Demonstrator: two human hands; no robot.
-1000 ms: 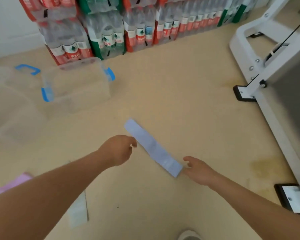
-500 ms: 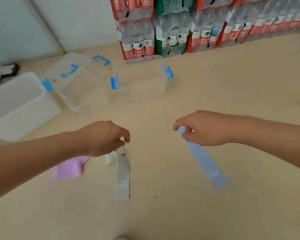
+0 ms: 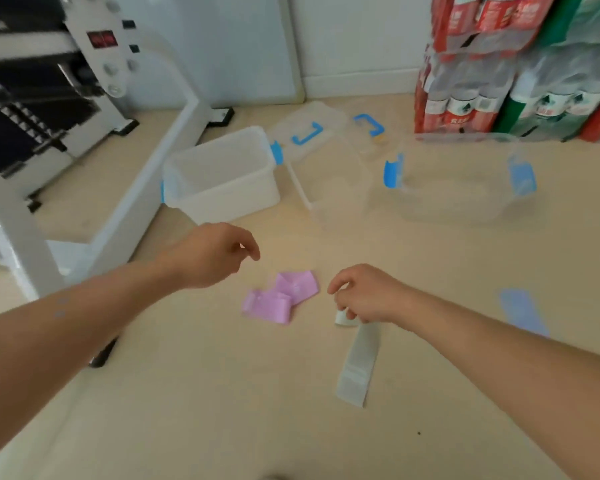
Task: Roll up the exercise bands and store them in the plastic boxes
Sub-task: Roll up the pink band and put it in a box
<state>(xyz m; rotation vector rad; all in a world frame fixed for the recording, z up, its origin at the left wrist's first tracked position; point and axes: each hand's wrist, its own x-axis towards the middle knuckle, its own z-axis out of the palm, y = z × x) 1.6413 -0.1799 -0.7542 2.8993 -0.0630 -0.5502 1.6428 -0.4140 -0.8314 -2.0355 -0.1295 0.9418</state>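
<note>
Where the beige floor (image 3: 222, 410) lies nearest, a grey band (image 3: 357, 368) stretches flat, its rolled end under the right hand (image 3: 371, 296); whether the curled fingers grip it I cannot tell. The left hand (image 3: 215, 258) hangs loosely curled, holding nothing, near a crumpled pink band (image 3: 281, 301). A blue band (image 3: 523, 311) lies to the right. Beyond stand plastic boxes (image 3: 229, 192), bottled-water packs (image 3: 499, 81) and a white machine (image 3: 94, 64).

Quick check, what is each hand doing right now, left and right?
Left hand: loosely curled, holding nothing, near the pink band.
Right hand: fingers curled round the rolled end of the grey band.
</note>
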